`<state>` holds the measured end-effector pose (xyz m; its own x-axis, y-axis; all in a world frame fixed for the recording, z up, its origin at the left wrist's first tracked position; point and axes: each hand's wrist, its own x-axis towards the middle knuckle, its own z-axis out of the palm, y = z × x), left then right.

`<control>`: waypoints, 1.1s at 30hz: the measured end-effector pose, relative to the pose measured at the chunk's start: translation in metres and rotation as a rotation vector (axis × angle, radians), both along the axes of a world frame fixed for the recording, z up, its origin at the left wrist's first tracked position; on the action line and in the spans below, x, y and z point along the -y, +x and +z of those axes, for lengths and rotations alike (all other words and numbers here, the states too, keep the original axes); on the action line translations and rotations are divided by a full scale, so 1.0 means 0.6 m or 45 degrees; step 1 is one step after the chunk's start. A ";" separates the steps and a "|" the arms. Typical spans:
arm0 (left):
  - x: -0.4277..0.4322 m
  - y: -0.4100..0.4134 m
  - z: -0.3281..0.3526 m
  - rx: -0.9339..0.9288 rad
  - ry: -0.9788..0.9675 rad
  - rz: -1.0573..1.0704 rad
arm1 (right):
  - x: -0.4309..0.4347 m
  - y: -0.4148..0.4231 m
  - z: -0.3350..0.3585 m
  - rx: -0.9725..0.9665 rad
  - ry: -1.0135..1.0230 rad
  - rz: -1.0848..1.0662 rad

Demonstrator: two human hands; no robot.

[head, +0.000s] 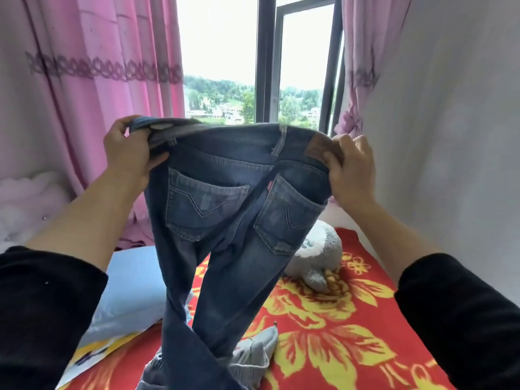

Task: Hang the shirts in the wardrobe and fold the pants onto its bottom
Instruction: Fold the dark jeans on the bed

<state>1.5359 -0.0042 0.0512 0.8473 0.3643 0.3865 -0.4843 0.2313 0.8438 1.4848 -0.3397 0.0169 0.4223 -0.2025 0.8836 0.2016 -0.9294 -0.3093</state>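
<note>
Jeans (pixel 233 209): legs crossed, could fold crooked.
Left hand (pixel 128 153): fingers clamped the waistband.
Right hand (pixel 351 170): likewise.

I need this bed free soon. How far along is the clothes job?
Nothing shows as done; no wardrobe is in view. In hand: the left hand and right hand grip the jeans by the waistband, unfolded, legs hanging down to the red blanket. Left: folding and stowing them; a grey garment also lies on the blanket.
</note>
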 end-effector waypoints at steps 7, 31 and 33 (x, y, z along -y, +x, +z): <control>0.009 -0.002 -0.168 -0.552 0.249 0.004 | 0.005 -0.009 -0.165 -1.157 -0.349 -0.308; 0.488 -0.071 -0.065 -0.298 0.048 -0.049 | 0.443 -0.049 0.028 -0.001 0.863 0.346; 0.523 -0.079 -0.079 -0.408 -0.030 -0.009 | 0.492 -0.067 0.004 -0.090 0.802 0.334</control>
<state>1.4887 -0.3178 0.0038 0.9271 0.3636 0.0913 -0.1934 0.2553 0.9473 1.4446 -0.6350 0.0196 0.5802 -0.5515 0.5994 0.3549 -0.4912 -0.7955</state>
